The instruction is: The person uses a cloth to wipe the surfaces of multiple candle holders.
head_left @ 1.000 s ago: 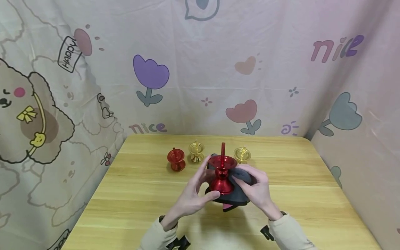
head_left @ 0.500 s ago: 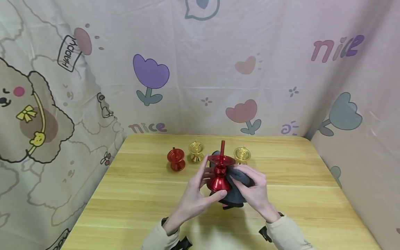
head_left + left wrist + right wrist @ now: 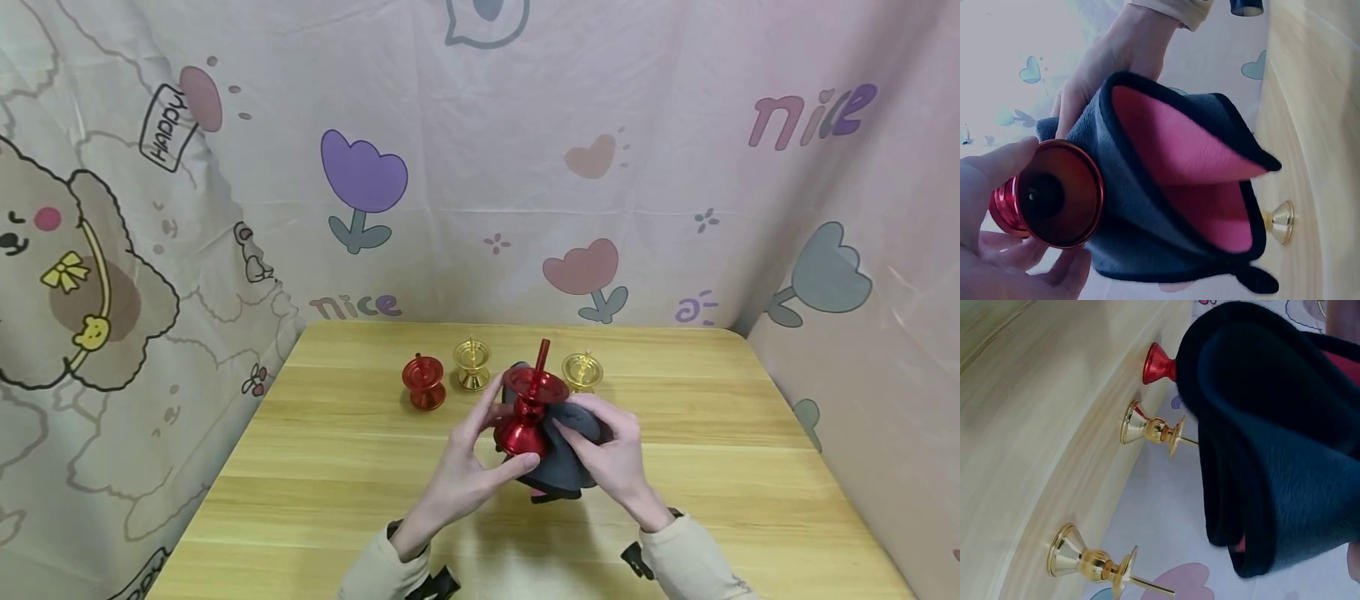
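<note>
A shiny red candle holder (image 3: 522, 435) with a dish and upright spike is held above the table, tilted a little to the right. My left hand (image 3: 467, 477) grips it by the base, thumb in front and fingers behind. In the left wrist view the hollow underside of the candle holder (image 3: 1063, 194) faces the camera. My right hand (image 3: 617, 450) pinches a folded dark grey cloth (image 3: 558, 467) against the candle holder's right side. The cloth (image 3: 1141, 206) shows a pink inner face and black edging in the left wrist view. It hides most of the right hand in the right wrist view.
Behind the hands stand a second red candle holder (image 3: 425, 383), a gold candle holder (image 3: 472, 365) and another gold candle holder (image 3: 582, 371), the last partly hidden. All are upright on the wooden table (image 3: 315, 467). A printed curtain (image 3: 465, 167) hangs behind the table's back edge.
The held red candle holder has tipped, its spike now leaning right. The cloth has shifted slightly around it. Both hands stay in nearly the same place.
</note>
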Motion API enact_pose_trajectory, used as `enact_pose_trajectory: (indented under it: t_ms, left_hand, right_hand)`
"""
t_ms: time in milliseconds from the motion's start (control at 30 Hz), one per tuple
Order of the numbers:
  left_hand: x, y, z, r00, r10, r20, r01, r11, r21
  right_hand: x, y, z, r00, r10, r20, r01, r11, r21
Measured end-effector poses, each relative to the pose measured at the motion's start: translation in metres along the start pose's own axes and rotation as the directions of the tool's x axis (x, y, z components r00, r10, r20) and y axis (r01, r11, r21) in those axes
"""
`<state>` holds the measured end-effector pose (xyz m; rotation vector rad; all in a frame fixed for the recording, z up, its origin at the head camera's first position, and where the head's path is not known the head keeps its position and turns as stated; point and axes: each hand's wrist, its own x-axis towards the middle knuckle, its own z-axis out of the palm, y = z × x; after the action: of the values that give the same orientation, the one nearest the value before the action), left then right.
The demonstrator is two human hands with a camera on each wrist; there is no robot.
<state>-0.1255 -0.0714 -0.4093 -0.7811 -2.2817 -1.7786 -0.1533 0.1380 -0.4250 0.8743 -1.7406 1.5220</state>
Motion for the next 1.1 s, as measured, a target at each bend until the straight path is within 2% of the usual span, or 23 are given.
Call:
enact_pose_trajectory:
  t_ms: [100,233,433,600,700,800,967,1033,1100]
  left_hand:
    - [-0.001,-0.001,0.0,1.0,-0.018,-0.011,0.019,0.998,0.064]
    - [-0.001,-0.001,0.001,0.999,-0.04,-0.005,0.041,0.998,0.057]
    - [-0.001,-0.003,0.003,1.0,-0.009,-0.01,0.009,0.998,-0.054]
    - [-0.001,-0.005,0.0,0.997,-0.07,0.025,0.073,0.981,-0.178]
    - [0.0,-0.005,-0.001,0.995,-0.1,0.022,0.103,0.972,-0.209]
    - [0.001,-0.006,-0.001,0.992,-0.128,-0.003,0.124,0.972,-0.199]
    - [0.001,-0.009,0.0,0.988,-0.146,-0.042,0.138,0.977,-0.165]
    - [0.001,-0.011,0.001,0.99,-0.134,-0.049,0.125,0.981,-0.15]
    - [0.001,-0.013,0.002,0.992,-0.115,-0.056,0.107,0.985,-0.136]
  right_hand:
    - [0.0,0.0,0.0,1.0,-0.007,-0.004,0.007,1.0,-0.015]
    - [0.001,-0.001,0.001,0.999,-0.04,-0.008,0.039,0.998,-0.048]
    - [0.001,-0.001,0.001,0.999,-0.041,0.005,0.041,0.998,-0.057]
    - [0.001,0.0,-0.002,0.999,-0.025,0.019,0.026,0.999,-0.021]
    - [0.001,0.0,-0.003,0.997,-0.071,0.044,0.072,0.997,-0.008]
    - [0.002,0.0,-0.004,0.983,-0.149,0.103,0.148,0.989,0.018]
    - [0.003,0.003,-0.003,0.938,-0.275,0.212,0.271,0.961,0.05]
    - [0.004,0.003,-0.003,0.927,-0.292,0.235,0.288,0.956,0.051]
    - [0.004,0.003,-0.004,0.928,-0.276,0.25,0.271,0.961,0.056]
